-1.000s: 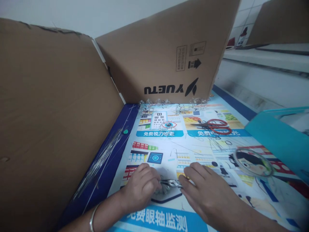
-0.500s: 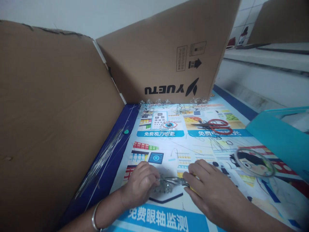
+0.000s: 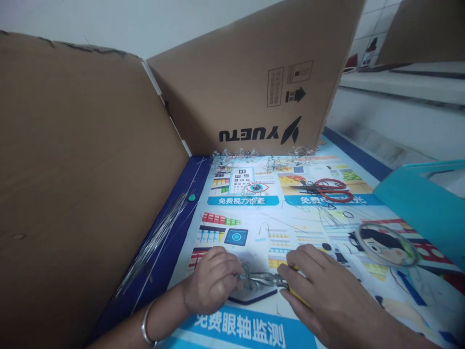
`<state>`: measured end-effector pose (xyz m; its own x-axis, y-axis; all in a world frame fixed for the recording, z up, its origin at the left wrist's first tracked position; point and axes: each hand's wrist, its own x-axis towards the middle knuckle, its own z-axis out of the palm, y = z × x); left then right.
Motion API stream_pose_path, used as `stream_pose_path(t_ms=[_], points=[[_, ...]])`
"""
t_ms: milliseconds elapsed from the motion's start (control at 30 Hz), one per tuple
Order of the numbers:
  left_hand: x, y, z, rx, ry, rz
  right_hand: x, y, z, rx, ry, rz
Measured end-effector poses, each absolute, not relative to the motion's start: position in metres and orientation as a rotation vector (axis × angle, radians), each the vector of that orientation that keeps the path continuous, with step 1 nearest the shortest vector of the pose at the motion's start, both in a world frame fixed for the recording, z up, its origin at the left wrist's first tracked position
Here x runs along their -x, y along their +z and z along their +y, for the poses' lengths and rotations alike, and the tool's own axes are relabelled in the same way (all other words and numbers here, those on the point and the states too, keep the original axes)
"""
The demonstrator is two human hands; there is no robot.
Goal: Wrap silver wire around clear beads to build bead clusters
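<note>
My right hand point(image 3: 316, 281) is closed around the yellow handles of a pair of pliers point(image 3: 267, 278), whose metal jaws point left. The jaws meet a small bent-wire piece point(image 3: 247, 281). My left hand point(image 3: 216, 281), with a silver bangle on its wrist, pinches the left side of that wire piece; the fingertips hide part of it. Both hands are low over the printed sheet, close together. What exactly the jaws grip is too small to tell.
Red-handled scissors point(image 3: 332, 190) lie farther back amid wire scraps. A wire coil point(image 3: 387, 245) is at the right, a bundle of straight wires point(image 3: 156, 237) at the left. Bent-wire pieces point(image 3: 240, 153) line the cardboard wall point(image 3: 250, 87). A turquoise box point(image 3: 421, 208) stands at the right edge.
The view has shifted slightly. The pliers have turned a little in my right hand's grip, showing more of the yellow handle. Both hands keep their holds.
</note>
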<state>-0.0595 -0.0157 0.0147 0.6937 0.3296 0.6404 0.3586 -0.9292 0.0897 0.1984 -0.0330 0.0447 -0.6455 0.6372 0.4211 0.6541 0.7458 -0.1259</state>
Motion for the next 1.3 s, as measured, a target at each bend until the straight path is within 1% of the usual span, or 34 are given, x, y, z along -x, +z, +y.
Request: stream_pose_path(t_ms=[600,933,1300], points=[[0.051,0.029,-0.018,2.735,-0.993,-0.440,-0.195,0.049,-0.032,0.965,0.064,-2.523],[0.051,0.027,-0.018,2.762,-0.975,-0.449,-0.196,0.044,-0.032,0.926,0.043,-2.546],[0.055,0.024,-0.017,2.819,-0.927,-0.469,-0.199,0.047,-0.028,0.960,0.400,-2.492]])
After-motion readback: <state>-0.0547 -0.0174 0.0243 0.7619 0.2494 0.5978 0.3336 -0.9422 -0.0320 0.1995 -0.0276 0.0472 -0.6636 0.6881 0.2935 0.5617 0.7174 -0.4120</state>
